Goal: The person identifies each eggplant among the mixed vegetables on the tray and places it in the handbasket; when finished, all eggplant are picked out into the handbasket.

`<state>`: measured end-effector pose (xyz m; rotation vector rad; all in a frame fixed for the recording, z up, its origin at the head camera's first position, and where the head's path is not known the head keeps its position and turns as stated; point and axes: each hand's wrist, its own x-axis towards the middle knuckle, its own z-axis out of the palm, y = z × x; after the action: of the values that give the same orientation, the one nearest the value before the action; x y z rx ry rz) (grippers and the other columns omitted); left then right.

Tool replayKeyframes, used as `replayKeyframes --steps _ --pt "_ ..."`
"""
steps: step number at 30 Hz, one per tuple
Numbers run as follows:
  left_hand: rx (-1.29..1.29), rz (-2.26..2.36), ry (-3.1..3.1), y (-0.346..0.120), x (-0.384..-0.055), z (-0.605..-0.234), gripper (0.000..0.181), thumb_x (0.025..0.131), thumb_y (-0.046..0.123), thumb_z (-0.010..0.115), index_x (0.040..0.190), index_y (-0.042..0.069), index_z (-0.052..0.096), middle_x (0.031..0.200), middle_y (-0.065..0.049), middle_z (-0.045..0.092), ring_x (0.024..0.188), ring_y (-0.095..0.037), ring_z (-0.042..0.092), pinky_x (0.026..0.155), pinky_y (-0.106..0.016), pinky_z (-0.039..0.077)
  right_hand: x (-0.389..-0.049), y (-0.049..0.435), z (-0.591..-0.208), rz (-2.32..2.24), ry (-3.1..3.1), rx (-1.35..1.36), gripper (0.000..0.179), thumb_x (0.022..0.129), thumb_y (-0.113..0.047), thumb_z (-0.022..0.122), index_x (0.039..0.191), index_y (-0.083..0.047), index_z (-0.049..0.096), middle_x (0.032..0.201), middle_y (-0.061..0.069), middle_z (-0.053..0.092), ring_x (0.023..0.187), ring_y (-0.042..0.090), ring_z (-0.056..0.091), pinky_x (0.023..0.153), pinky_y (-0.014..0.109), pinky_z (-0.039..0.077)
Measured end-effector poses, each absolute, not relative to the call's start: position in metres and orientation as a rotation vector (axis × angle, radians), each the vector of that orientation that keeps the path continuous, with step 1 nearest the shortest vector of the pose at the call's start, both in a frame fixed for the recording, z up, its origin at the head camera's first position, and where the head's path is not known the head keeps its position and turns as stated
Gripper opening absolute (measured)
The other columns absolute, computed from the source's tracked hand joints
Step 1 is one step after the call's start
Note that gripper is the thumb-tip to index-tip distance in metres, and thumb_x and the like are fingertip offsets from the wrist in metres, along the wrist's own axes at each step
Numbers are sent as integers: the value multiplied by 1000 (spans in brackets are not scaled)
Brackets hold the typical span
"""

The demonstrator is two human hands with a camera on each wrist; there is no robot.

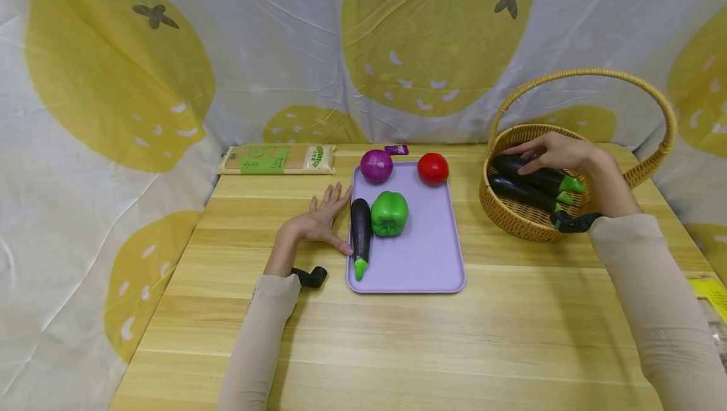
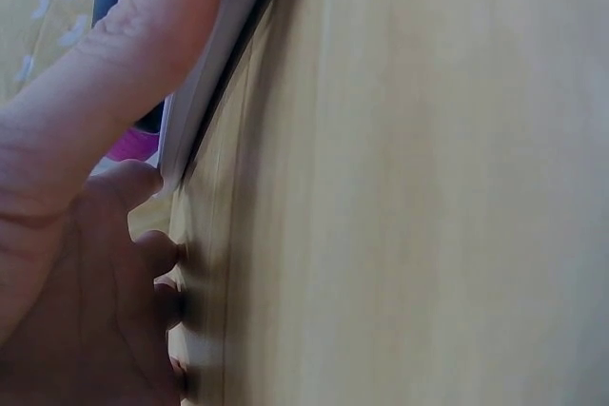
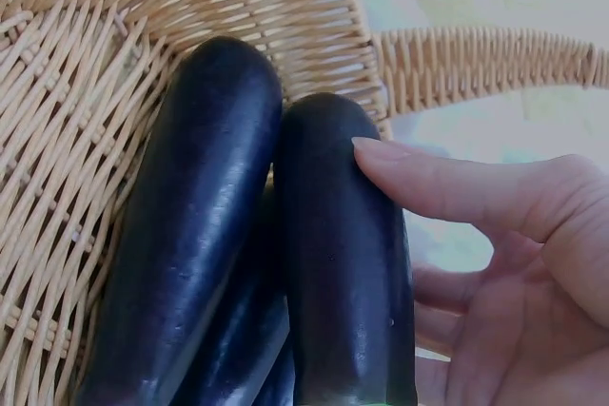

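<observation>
My left hand (image 1: 321, 216) has its fingers spread beside the lavender tray (image 1: 420, 259), with thumb and index finger at the left rim. Along that side of the tray lies an eggplant (image 1: 360, 234), touching a green bell pepper (image 1: 389, 214). On the right, my right hand (image 1: 559, 151) reaches into a wicker basket (image 1: 514, 225) and grips the upper eggplant (image 3: 343, 254), thumb on its near side and fingers round the far side. A second eggplant (image 3: 195, 225) lies alongside it, with more dark skin partly hidden between them.
A purple onion (image 1: 376, 166) and a red tomato (image 1: 433, 169) sit at the tray's far corners. Behind the tray is a small purple packet (image 1: 396, 149). A noodle package (image 1: 278, 160) lies at the back left. The basket's tall handle (image 1: 591, 72) arches above the right wrist.
</observation>
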<state>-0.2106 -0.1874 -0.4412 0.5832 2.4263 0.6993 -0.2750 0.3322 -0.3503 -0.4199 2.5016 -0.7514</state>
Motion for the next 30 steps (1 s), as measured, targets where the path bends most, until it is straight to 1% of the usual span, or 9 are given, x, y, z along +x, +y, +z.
replayKeyframes --steps 6,8,12,14,17,20,23,27,30 --pt "584 699 2425 -188 -210 -441 145 70 39 96 167 19 -11 170 -15 -29 157 -31 -32 125 -60 -23 -277 334 -351 -781 2478 -393 60 99 -18 71 152 -3 49 149 38 47 138 51 45 75 35 43" --pt "583 703 2424 -188 -210 -442 145 70 39 96 167 19 -11 170 -15 -28 157 -32 -32 125 -61 -23 -278 334 -352 -782 2470 -398 60 98 -18 71 152 -3 50 149 38 47 138 51 45 76 35 45" --pt "589 704 2425 -188 -210 -443 145 71 40 95 167 19 -11 170 -16 -28 157 -32 -31 125 -61 -22 -280 333 -353 -762 2457 -409 60 98 -17 71 152 -2 49 151 38 46 138 52 45 86 36 51" --pt "592 704 2425 -188 -211 -443 144 71 39 95 167 19 -11 170 -16 -28 157 -33 -31 125 -61 -22 -281 332 -353 -751 2455 -405 60 99 -16 70 153 -2 48 151 38 45 138 51 45 88 37 52" --pt "596 706 2426 -188 -211 -443 144 71 39 95 167 19 -11 170 -16 -28 157 -33 -31 125 -61 -22 -283 330 -355 -768 2452 -395 59 98 -12 70 151 0 49 149 35 48 133 45 49 85 34 50" --pt "595 704 2428 -189 -211 -442 144 71 39 95 167 19 -11 170 -16 -28 157 -32 -32 126 -61 -22 -284 328 -357 -771 2446 -408 56 96 -9 72 148 0 53 145 34 51 130 43 51 85 34 52" --pt "594 699 2429 -189 -210 -442 144 71 40 95 166 19 -11 170 -16 -28 157 -32 -32 125 -61 -22 -284 325 -358 -775 2428 -413 53 95 -9 73 145 1 57 146 34 51 132 45 50 92 42 56" --pt "597 695 2428 -189 -210 -441 144 71 40 95 166 19 -11 170 -16 -28 157 -33 -32 125 -61 -22 -282 324 -360 -777 2412 -399 49 95 -10 73 141 1 61 147 33 51 132 47 50 99 51 55" --pt "596 697 2421 -188 -210 -440 144 72 40 95 166 19 -12 170 -16 -29 157 -32 -32 125 -61 -22 -282 324 -360 -753 2436 -405 49 94 -11 75 139 0 63 142 32 55 130 46 53 94 45 57"
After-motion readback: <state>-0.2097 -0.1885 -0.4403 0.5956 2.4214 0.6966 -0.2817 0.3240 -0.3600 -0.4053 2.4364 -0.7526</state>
